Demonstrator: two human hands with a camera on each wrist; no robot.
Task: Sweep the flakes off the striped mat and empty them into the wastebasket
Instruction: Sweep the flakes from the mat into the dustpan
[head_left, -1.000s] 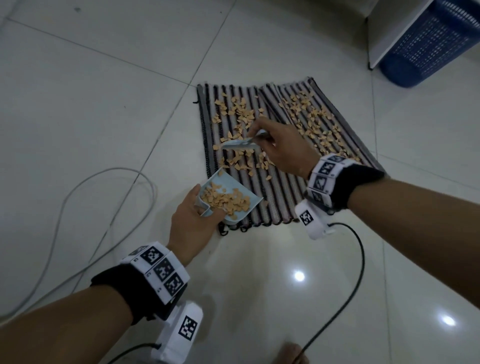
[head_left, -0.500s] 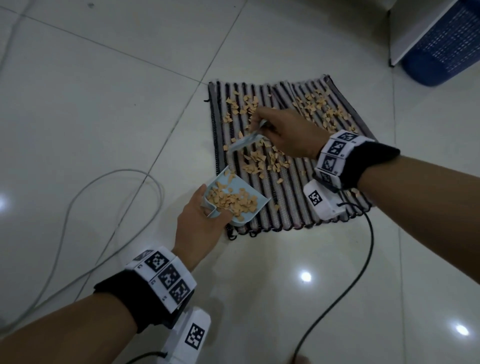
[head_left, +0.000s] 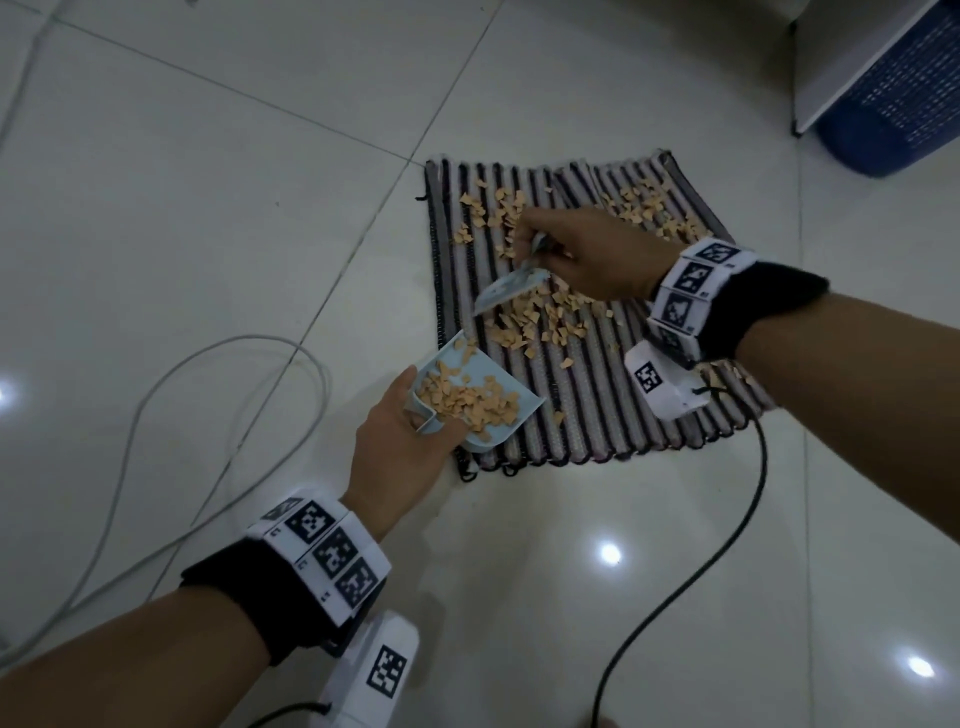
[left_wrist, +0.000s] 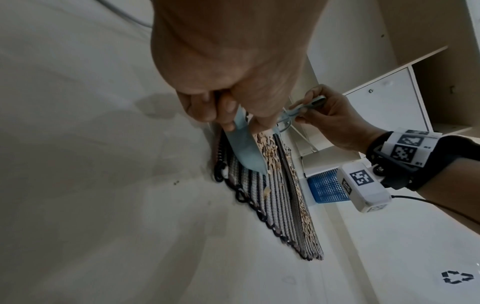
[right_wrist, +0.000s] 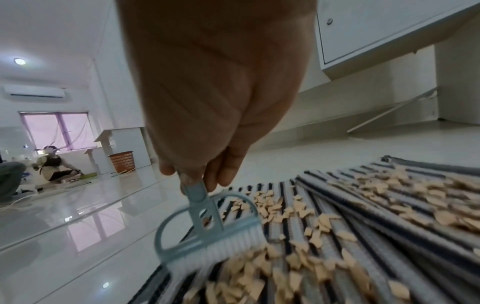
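A striped mat (head_left: 582, 415) lies on the white tile floor, strewn with tan flakes (head_left: 540, 322). My right hand (head_left: 587, 254) grips the handle of a small light-blue brush (head_left: 511, 291), whose white bristles (right_wrist: 228, 251) press into a pile of flakes (right_wrist: 298, 261) near the mat's left side. My left hand (head_left: 410, 441) holds a light-blue dustpan (head_left: 472, 400) by its handle at the mat's near left corner; the pan carries a heap of flakes. From the left wrist view the dustpan (left_wrist: 244, 150) tilts down onto the mat (left_wrist: 272, 197). A blue mesh wastebasket (head_left: 904, 88) stands far right.
A grey cable (head_left: 171, 415) loops over the floor on the left, and a black cable (head_left: 727, 530) trails from my right wrist. A white cabinet (head_left: 852, 47) stands beside the wastebasket. In the right wrist view a person (right_wrist: 52, 166) sits far off by an orange basket (right_wrist: 122, 161).
The right hand has drawn the brush toward the dustpan, dragging a pile of flakes down the mat. The left hand and dustpan have held their place at the mat's corner.
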